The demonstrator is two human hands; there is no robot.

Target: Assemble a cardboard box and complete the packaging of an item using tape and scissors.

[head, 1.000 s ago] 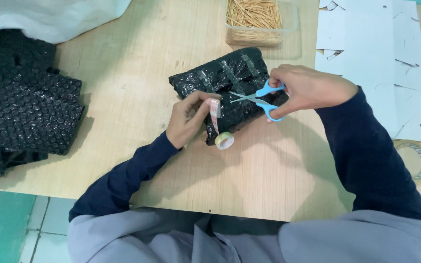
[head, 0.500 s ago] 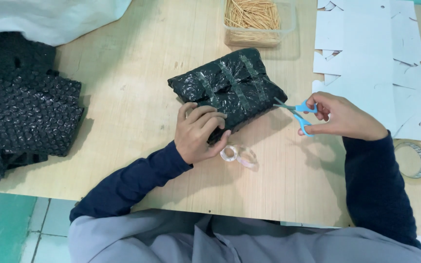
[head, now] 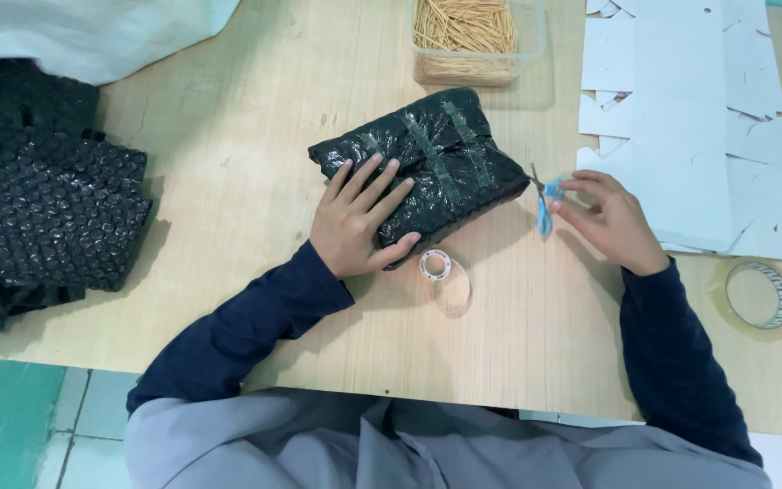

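Fingers [head: 375, 186] of left hand [head: 355, 222] spread flat on black wrapped parcel [head: 436, 158]; right hand [head: 604, 222] grips blue scissors [head: 543, 201] beside it.

1. The left hand [head: 355, 217] covers the near corner of the black bubble-wrapped parcel [head: 436, 163].
2. Blue-handled scissors [head: 543, 201] sit mostly hidden inside the right hand [head: 604, 222].
3. The clear plastic tub of wooden sticks [head: 477, 41] is cut off by the top edge.
4. The heap of black bubble wrap [head: 38, 199] runs off the left edge.
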